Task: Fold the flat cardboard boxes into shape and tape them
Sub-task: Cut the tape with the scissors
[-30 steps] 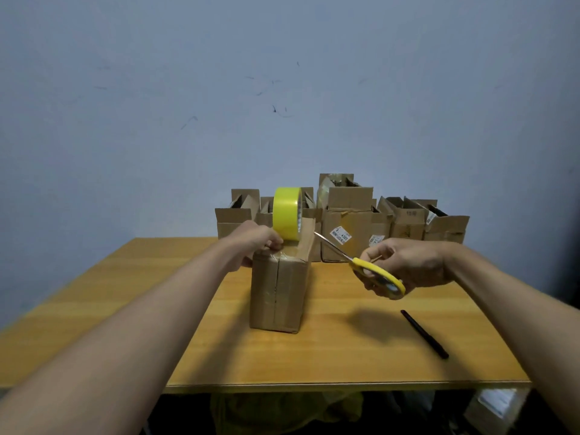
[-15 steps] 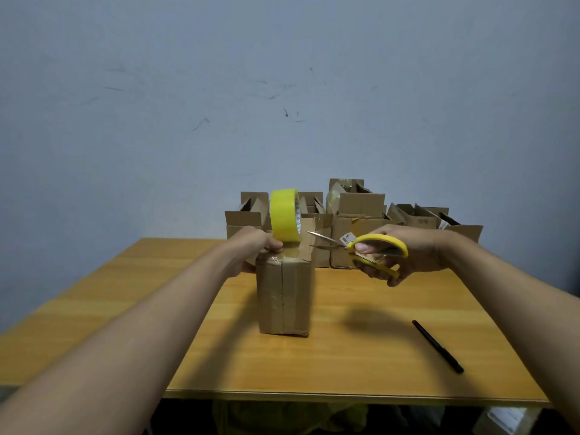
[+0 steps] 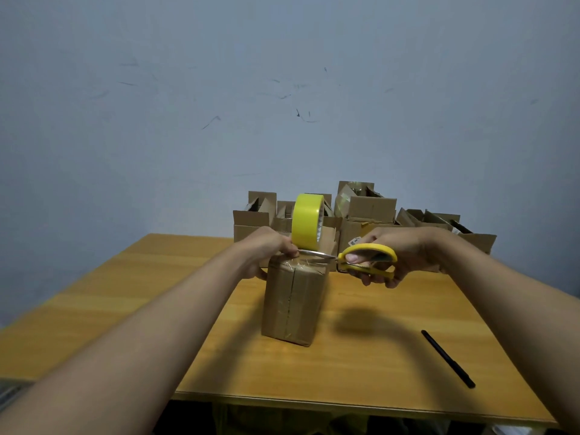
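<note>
Cardboard box (image 3: 293, 304) stands upright mid-table (image 3: 125, 309); left hand (image 3: 270, 249) grips its top edge below the yellow tape roll (image 3: 306, 226). Right hand (image 3: 398, 257) grips yellow-handled scissors (image 3: 361, 260); blades lie across the tape above the box.

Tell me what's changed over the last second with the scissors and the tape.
The right hand swung the scissors up and left, so the blades now reach under the tape roll at the box top. The left hand stays holding there; the pen hasn't moved.
</note>
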